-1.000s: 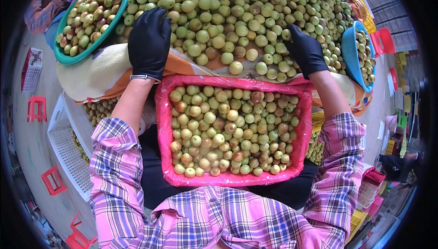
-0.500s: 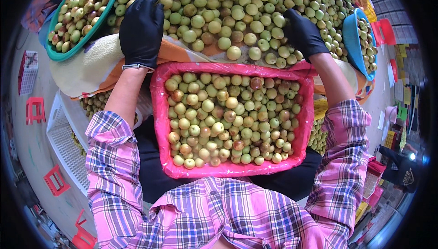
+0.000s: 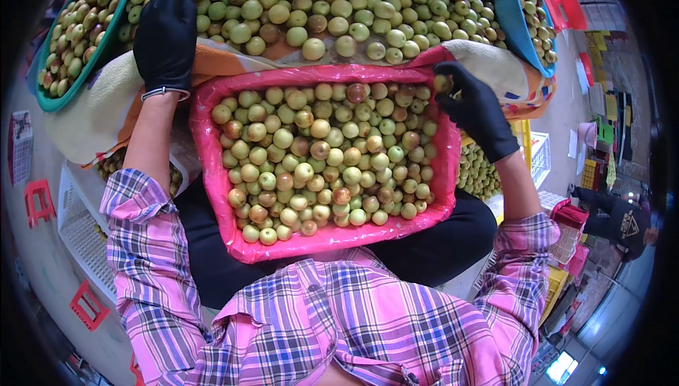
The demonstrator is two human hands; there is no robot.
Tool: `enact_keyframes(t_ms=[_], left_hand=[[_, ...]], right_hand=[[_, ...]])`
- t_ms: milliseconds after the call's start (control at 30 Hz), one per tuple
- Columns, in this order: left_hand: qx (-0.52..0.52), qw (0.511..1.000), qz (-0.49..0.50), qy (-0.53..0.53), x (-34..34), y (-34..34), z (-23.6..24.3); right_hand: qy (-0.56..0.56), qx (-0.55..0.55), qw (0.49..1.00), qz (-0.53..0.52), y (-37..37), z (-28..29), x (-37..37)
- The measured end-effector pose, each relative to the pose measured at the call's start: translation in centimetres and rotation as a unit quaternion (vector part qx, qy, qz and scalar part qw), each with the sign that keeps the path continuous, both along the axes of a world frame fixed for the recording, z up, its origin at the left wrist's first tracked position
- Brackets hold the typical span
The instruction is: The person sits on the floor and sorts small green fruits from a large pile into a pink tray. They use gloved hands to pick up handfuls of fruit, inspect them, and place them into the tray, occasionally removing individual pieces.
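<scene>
A pink-lined basket (image 3: 325,73) full of round green and reddish-brown jujubes (image 3: 320,128) sits in front of me over my lap. Beyond it spreads a big heap of the same fruit (image 3: 341,7). At the heap's left side my left hand (image 3: 165,39), in a black glove, has its fingers curled in against the fruit; whatever they hold is hidden. My right hand (image 3: 477,106), also gloved in black, is at the basket's far right corner. A jujube (image 3: 443,83) shows pinched between its thumb and fingers.
Fruit fills a green basin (image 3: 113,39) at far left and a blue basin (image 3: 511,25) at far right. A patterned cloth (image 3: 99,106) borders the heap. White crates (image 3: 81,223) and red stools (image 3: 90,306) stand on the left; a person in dark clothes (image 3: 622,223) is at far right.
My right hand has come back from the heap to the basket's far right corner, now showing a jujube in its fingers. The left hand stays at the heap. The whole view has shifted.
</scene>
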State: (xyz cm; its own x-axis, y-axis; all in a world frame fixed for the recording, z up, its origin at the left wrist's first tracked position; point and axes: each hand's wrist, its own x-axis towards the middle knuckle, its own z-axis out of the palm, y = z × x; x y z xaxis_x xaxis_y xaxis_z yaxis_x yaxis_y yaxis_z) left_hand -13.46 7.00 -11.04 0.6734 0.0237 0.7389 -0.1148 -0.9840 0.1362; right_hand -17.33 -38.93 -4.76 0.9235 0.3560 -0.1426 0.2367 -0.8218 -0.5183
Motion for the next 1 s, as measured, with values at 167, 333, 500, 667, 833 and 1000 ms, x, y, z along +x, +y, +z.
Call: enact_keyframes(t_ms=[167,333,500,667,833,1000], left_hand=[[0.004,1.0,0.0,0.031,-0.1,0.4,-0.2],[-0.002,0.999,-0.008,0.047,-0.1,0.8,-0.4],[0.003,0.998,-0.01,0.058,0.2,1.4,-0.9],[-0.011,0.998,-0.027,0.052,0.5,1.9,-1.2],[-0.015,0.998,-0.039,0.049,1.1,2.3,-1.9],[-0.048,0.995,-0.05,0.07,0.9,2.5,-1.4]], right_hand=[[-0.035,0.007,0.999,-0.005,-1.5,-3.0,-1.6],[-0.03,0.004,0.999,-0.04,-3.0,-2.6,-3.6],[-0.024,0.008,1.0,0.0,-3.1,-2.8,-8.4],[0.065,0.02,0.997,-0.027,-2.1,-1.9,-12.2],[0.085,-0.04,0.995,-0.044,-2.8,-1.4,-14.0],[0.106,0.028,0.987,-0.116,-4.4,-1.8,-12.8]])
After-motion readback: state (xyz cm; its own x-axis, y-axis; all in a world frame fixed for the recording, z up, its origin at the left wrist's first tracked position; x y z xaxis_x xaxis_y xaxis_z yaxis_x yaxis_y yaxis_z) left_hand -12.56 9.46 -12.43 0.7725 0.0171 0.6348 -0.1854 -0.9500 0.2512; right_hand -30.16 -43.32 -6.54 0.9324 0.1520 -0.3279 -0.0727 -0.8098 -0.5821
